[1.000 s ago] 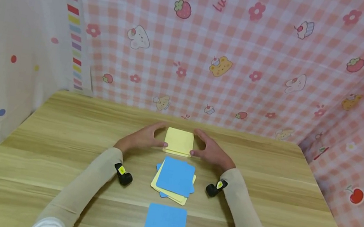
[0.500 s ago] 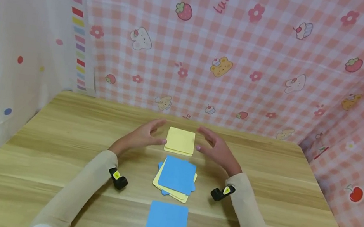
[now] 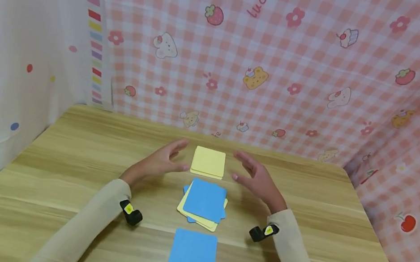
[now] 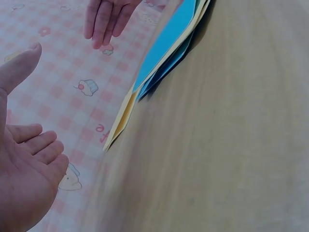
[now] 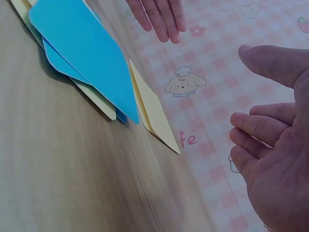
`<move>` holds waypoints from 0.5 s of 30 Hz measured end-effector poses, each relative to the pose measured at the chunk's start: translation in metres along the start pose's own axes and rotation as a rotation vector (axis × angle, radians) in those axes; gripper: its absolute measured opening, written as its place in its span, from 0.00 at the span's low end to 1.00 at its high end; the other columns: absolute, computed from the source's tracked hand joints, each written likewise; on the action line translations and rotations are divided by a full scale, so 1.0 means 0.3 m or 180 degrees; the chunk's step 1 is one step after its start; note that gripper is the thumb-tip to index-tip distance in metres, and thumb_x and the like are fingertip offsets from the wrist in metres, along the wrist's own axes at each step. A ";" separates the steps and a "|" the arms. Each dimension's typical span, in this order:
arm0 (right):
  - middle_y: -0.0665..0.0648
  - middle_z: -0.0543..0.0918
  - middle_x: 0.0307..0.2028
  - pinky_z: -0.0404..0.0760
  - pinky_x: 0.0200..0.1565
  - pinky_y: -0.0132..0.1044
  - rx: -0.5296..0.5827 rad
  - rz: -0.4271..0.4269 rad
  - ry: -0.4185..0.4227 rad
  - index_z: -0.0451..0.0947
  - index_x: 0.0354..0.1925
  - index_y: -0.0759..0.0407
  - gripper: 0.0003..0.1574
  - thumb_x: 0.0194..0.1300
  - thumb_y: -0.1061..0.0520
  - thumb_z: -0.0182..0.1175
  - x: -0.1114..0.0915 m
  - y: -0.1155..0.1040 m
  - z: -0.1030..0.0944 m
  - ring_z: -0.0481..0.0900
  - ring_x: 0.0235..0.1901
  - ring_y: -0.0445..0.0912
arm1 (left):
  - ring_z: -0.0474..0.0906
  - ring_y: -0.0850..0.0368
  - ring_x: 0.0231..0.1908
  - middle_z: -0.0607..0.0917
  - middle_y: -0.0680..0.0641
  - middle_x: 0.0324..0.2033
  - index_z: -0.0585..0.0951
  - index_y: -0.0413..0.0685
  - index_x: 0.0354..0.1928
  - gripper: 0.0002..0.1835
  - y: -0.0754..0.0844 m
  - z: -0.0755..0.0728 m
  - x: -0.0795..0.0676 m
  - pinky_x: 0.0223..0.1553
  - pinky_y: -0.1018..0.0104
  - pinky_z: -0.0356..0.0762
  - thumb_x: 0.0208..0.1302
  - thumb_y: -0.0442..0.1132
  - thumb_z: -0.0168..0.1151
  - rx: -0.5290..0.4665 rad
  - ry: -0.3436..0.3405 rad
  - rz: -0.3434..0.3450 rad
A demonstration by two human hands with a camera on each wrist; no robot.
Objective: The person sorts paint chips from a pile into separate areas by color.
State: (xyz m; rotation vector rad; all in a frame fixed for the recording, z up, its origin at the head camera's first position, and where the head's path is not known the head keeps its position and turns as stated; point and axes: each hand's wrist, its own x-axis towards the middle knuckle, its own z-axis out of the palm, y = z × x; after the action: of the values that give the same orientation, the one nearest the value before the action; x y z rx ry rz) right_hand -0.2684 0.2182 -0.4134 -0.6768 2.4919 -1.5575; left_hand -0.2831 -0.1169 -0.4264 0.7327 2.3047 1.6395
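Observation:
At the back of the table lies a neat stack of yellow square cards (image 3: 208, 161). My left hand (image 3: 161, 160) is just left of that stack, thumb pointing at its edge, fingers loosely bent around nothing. On the other side my right hand (image 3: 257, 179) stands apart from the cards, also holding nothing. Nearer to me is a loose pile of blue and yellow cards, turned at odd angles, with a blue card (image 3: 205, 199) on top. A separate blue card (image 3: 192, 257) lies closest to me. Both wrist views show an empty palm, the left hand (image 4: 29, 179) and the right hand (image 5: 277, 159).
The wooden table (image 3: 30, 185) carries the cards in one line down its middle. A pink checked cloth (image 3: 230, 48) hangs behind it, and a white dotted cloth (image 3: 17, 29) hangs on the left. Small black cameras sit on both wrists.
Both hands have drawn away from the yellow stack's sides, the right to the right and the left to the left. The stack stays where it was, squared, and the other cards lie as before.

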 end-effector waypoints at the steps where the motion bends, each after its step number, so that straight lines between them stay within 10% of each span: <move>1: 0.60 0.65 0.75 0.53 0.75 0.52 -0.0004 -0.0005 -0.0002 0.58 0.77 0.58 0.43 0.70 0.62 0.64 -0.006 -0.003 0.001 0.56 0.76 0.56 | 0.48 0.45 0.78 0.52 0.39 0.79 0.49 0.42 0.80 0.48 0.001 0.003 -0.004 0.77 0.51 0.47 0.67 0.40 0.68 -0.0002 -0.0009 0.0002; 15: 0.60 0.66 0.74 0.55 0.74 0.55 -0.0154 -0.0150 0.0051 0.58 0.77 0.61 0.45 0.68 0.65 0.65 -0.088 -0.041 0.018 0.56 0.76 0.56 | 0.49 0.45 0.77 0.55 0.43 0.78 0.51 0.44 0.80 0.49 0.019 0.044 -0.054 0.76 0.50 0.47 0.64 0.41 0.71 0.0069 -0.0062 -0.0084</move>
State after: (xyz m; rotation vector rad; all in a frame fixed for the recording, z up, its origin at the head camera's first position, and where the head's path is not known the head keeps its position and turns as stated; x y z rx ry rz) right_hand -0.2393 0.2207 -0.4083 -0.7380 2.5507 -1.5287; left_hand -0.2618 -0.1130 -0.4275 0.7167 2.3123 1.5917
